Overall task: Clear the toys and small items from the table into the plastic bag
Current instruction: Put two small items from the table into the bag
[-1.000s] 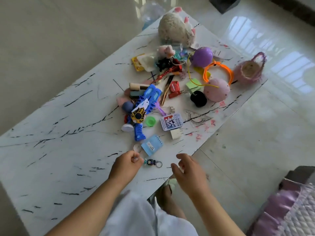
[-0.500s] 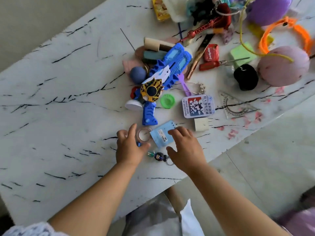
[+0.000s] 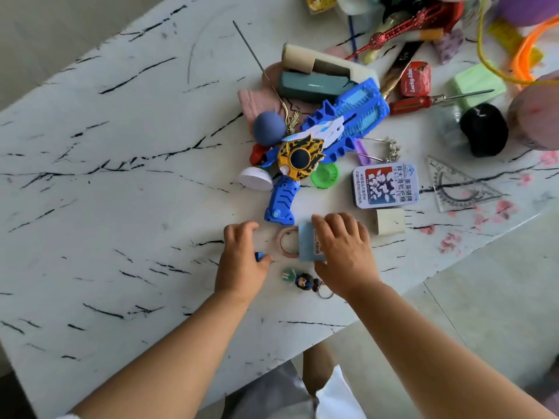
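At centre frame, my right hand (image 3: 341, 249) grips a small light-blue notebook (image 3: 308, 243) on the marble table (image 3: 121, 176), beside a pinkish ring (image 3: 287, 241). My left hand (image 3: 242, 261) pinches a small blue piece (image 3: 259, 256). A figure keychain (image 3: 302, 279) lies between my wrists; the plastic bag (image 3: 302, 397) sits bottom centre.

A pale, glossy tiled floor (image 3: 499, 297) lies to the right of the fingers (image 3: 332, 223) and nearer the person, past the edge of the table (image 3: 121, 207). A thin grout line (image 3: 441, 309) crosses it on a slant. Far to the left of the fingers and beyond them, a duller beige stretch of floor (image 3: 45, 31) shows. Pink smudges (image 3: 447, 244) mark the marble just right of the fingers.
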A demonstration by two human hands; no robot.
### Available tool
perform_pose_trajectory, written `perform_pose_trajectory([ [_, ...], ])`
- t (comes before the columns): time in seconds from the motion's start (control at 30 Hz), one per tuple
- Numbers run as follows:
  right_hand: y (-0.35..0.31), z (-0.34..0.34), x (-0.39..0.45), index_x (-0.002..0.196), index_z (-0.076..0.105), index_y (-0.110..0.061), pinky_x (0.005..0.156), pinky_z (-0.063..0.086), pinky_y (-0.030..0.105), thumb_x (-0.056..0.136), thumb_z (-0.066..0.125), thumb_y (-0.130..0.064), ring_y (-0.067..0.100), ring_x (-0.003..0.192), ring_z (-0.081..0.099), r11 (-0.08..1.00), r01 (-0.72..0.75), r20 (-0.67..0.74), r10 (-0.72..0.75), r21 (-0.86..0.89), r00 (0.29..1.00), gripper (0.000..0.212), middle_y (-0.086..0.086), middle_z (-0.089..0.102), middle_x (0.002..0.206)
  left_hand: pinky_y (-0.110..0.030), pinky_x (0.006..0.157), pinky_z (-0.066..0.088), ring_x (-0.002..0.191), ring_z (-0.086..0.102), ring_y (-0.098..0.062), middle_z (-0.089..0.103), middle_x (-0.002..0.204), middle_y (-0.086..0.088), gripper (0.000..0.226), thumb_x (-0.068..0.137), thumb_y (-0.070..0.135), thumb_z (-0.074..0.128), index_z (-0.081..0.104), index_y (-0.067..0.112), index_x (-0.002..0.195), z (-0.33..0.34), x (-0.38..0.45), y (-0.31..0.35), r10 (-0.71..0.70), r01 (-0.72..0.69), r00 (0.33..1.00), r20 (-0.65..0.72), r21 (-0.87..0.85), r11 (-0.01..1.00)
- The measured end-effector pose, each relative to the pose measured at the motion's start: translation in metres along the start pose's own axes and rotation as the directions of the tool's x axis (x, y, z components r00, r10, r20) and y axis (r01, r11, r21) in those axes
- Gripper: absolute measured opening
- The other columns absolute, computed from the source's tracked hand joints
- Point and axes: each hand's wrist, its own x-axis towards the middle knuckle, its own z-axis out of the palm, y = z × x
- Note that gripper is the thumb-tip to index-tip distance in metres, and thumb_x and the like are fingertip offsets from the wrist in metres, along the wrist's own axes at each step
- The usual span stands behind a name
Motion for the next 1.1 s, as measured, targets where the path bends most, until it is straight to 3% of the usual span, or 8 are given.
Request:
perform_pose_trajectory([
  [0.1,-0.001,-0.004,-0.004,0.139,0.026,-0.019,0.1,0.029,0.039,0.071,0.064,-0.029,0.028,0.119,0.033,0.994,-0.103,-0.011,0.103,0.032,0.995,0.078,0.005,0.037,0.125,-0.039,0.065,0.054,0.073,0.06,-0.026,0.044,0.115,-0.005,0.039,0.074,0.001,0.069,0.055,0.013,0.109,-0.003,-0.006,0.006,0.145,-0.146,0.989,0.022,0.077,0.986],
  [0.2,-0.002,-0.007,-0.013,0.139,0.027,-0.018,0.094,0.034,0.037,0.069,0.065,-0.032,0.028,0.115,0.036,0.983,-0.165,-0.03,0.168,0.074,0.985,0.08,0.006,0.037,0.123,-0.039,0.063,0.055,0.076,0.06,-0.026,0.044,0.114,-0.005,0.043,0.078,-0.002,0.06,0.059,0.02,0.115,-0.001,-0.01,0.01,0.297,-0.313,0.947,0.123,0.138,0.94],
  [0.27,-0.004,-0.007,-0.02,0.138,0.028,-0.018,0.092,0.035,0.037,0.071,0.064,-0.034,0.028,0.114,0.037,0.976,-0.194,-0.049,0.2,0.1,0.979,0.078,0.006,0.037,0.123,-0.037,0.064,0.053,0.08,0.059,-0.027,0.044,0.113,-0.007,0.039,0.08,0.001,0.059,0.062,0.021,0.114,0.001,-0.009,0.011,0.314,-0.343,0.934,0.173,0.183,0.921],
  [0.4,-0.004,-0.007,-0.035,0.136,0.031,-0.02,0.09,0.036,0.036,0.072,0.065,-0.038,0.026,0.114,0.036,0.956,-0.24,-0.086,0.257,0.168,0.963,0.075,0.005,0.037,0.121,-0.037,0.062,0.048,0.09,0.055,-0.033,0.048,0.11,-0.014,0.015,0.077,-0.001,0.063,0.065,0.006,0.09,0.004,-0.009,0.004,0.272,-0.305,0.948,0.163,0.241,0.921],
  [0.77,-0.017,-0.038,-0.074,0.132,0.039,-0.018,0.08,0.039,0.035,0.066,0.068,-0.043,0.025,0.101,0.041,0.894,-0.302,-0.182,0.375,0.331,0.909,0.076,0.004,0.041,0.112,-0.034,0.075,0.049,0.086,0.059,-0.027,0.058,0.097,-0.007,0.016,0.077,-0.001,0.062,0.068,0.011,0.086,-0.038,-0.032,0.004,0.078,-0.09,0.991,0.105,0.117,0.989],
  [0.93,-0.035,-0.078,-0.117,0.129,0.042,-0.016,0.086,0.036,0.032,0.067,0.066,-0.048,0.022,0.101,0.041,0.79,-0.342,-0.261,0.52,0.509,0.813,0.074,0.003,0.048,0.111,-0.032,0.076,0.051,0.079,0.062,-0.024,0.058,0.093,-0.004,0.016,0.077,0.0,0.063,0.067,0.015,0.08,-0.079,-0.056,0.048,0.135,-0.142,0.98,0.15,0.037,0.989],
  [1.1,-0.042,-0.112,-0.174,0.132,0.04,-0.016,0.09,0.035,0.032,0.067,0.072,-0.042,0.024,0.107,0.043,0.673,-0.406,-0.292,0.676,0.619,0.677,0.076,0.004,0.048,0.114,-0.021,0.072,0.045,0.078,0.06,-0.018,0.055,0.094,0.001,0.013,0.079,0.005,0.066,0.066,0.017,0.082,-0.102,-0.085,0.104,0.316,-0.335,0.918,0.239,0.046,0.941],
])
